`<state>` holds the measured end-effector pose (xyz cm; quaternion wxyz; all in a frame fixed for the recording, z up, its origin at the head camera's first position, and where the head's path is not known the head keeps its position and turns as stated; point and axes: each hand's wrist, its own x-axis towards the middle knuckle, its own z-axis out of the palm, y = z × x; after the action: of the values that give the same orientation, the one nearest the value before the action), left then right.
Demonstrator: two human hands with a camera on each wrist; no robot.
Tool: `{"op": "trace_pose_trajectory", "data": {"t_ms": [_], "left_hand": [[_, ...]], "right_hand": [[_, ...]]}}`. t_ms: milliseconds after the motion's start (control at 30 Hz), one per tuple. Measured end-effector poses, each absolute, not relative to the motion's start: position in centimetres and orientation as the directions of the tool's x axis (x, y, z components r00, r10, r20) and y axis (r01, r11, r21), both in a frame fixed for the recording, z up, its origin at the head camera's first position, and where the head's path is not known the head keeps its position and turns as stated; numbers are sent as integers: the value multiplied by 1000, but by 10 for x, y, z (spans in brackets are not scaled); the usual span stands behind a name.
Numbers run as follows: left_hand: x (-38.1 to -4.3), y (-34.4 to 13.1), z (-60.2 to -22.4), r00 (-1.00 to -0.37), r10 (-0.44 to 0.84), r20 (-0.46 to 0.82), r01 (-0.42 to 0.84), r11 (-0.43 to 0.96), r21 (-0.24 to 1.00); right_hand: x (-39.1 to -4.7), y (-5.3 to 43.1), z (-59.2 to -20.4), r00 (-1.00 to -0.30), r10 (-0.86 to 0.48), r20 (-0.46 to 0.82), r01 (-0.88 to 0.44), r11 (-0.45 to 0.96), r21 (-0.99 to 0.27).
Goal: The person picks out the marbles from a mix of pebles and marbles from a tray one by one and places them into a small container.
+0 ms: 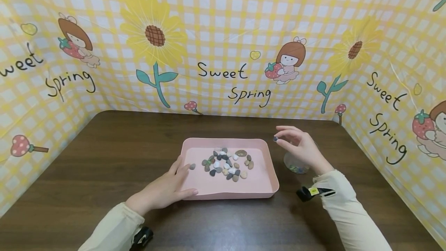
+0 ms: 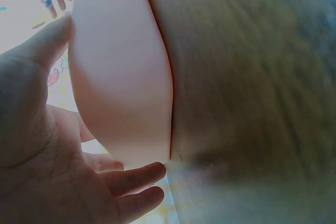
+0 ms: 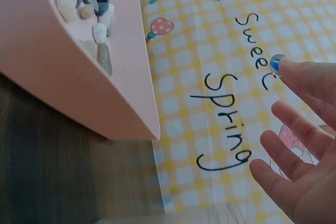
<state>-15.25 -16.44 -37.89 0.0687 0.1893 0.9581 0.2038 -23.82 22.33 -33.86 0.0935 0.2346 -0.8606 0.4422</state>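
Observation:
My right hand [image 1: 302,148] pinches a clear glass marble [image 3: 276,63] with a blue swirl between thumb and index finger. It is raised just right of a pink tray [image 1: 202,187], above a transparent container [image 1: 297,170] with colourful marbles at its bottom; the hand hides part of that container. Many smooth pebbles [image 1: 235,178], grey, white, tan and greenish, lie spread across the tray's middle. My left hand [image 1: 163,189] holds the tray's near left corner, thumb over the near rim and fingers along the left side. Beside its fingertips lies one grey pebble [image 1: 192,166].
The tray and container stand on a dark brown wooden table [image 1: 139,131]. A yellow checked cloth [image 1: 216,30] with printed flowers and lettering hangs behind and at both sides. Black straps [image 1: 306,193] are on the sleeves.

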Motion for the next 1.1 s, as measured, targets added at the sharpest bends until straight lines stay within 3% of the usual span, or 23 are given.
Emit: {"op": "trace_pose_trajectory", "data": {"t_ms": [533, 1100], "left_hand": [[-153, -164, -379, -918, 392, -52, 337, 843, 419], [-151, -164, -377, -918, 392, -57, 330, 837, 436]], "right_hand": [[-232, 250, -350, -873, -195, 447, -483, 475, -735], [-235, 265, -364, -826, -89, 556, -529, 463, -711]]}}
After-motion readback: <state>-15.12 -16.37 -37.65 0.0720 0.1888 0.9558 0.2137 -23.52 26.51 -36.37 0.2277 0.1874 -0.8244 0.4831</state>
